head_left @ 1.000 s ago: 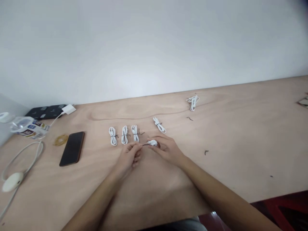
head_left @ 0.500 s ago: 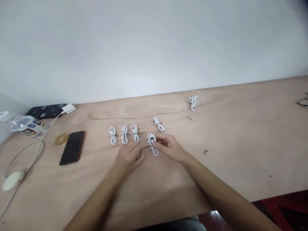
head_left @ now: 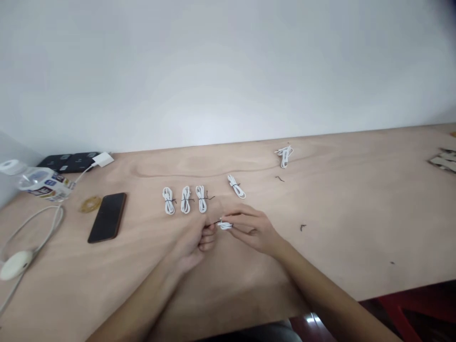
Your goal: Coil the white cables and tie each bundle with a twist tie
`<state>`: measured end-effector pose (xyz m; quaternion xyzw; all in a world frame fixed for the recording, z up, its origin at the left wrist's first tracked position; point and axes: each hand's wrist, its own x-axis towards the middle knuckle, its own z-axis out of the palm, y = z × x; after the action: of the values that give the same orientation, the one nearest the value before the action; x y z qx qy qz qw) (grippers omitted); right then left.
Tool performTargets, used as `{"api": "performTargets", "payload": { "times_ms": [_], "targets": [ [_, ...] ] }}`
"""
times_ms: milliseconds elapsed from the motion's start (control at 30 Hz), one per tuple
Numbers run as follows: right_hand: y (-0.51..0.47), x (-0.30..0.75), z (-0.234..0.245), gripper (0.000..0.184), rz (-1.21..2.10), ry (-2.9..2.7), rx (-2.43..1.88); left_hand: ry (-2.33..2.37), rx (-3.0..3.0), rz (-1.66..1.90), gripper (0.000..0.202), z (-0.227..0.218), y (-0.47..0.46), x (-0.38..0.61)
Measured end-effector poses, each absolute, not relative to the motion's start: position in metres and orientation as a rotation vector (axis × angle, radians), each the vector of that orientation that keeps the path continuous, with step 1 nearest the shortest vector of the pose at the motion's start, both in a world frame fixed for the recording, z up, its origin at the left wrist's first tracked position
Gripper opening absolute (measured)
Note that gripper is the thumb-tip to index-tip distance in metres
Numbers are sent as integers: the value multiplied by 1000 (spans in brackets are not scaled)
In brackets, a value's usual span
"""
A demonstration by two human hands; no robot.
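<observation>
My right hand [head_left: 250,231] pinches a small coiled white cable bundle [head_left: 225,226] between thumb and fingers. A thin black twist tie [head_left: 215,223] runs from the bundle towards my left hand [head_left: 190,243], whose curled fingers close on its end just beside the coil. Three tied white cable bundles [head_left: 185,199] lie in a row beyond my left hand. Another tied bundle [head_left: 236,186] lies just beyond my right hand, and one more [head_left: 284,156] lies farther back on the plywood table [head_left: 320,199].
A black smartphone [head_left: 107,217] and an amber tape ring [head_left: 90,204] lie to the left. Farther left are a plastic bottle [head_left: 39,183], a black power strip [head_left: 67,162], a white charger [head_left: 103,159] and a white corded mouse [head_left: 16,265]. Short black tie pieces [head_left: 280,178] dot the table.
The white bundle has gone from hanging open and upright to a tighter, flatter coil low in my right hand's fingers. My left hand has closed in beside it, and the head view has shifted slightly.
</observation>
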<state>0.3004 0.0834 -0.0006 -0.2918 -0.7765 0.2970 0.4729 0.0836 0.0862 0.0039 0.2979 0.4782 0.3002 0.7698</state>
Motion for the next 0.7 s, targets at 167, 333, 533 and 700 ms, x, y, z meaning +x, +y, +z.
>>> {"api": "performTargets", "payload": {
  "times_ms": [167,333,533,700],
  "targets": [
    [76,294,14,35,454,-1915,-866,931,554,520,36,7,85,79],
    [107,272,32,36,144,-2030,-1187,852,592,486,36,14,81,79],
    [157,233,28,30,20,-2340,-1737,764,596,473,31,14,75,75],
    [175,218,11,25,110,-2359,-1828,720,587,465,29,13,75,72]
  ]
}}
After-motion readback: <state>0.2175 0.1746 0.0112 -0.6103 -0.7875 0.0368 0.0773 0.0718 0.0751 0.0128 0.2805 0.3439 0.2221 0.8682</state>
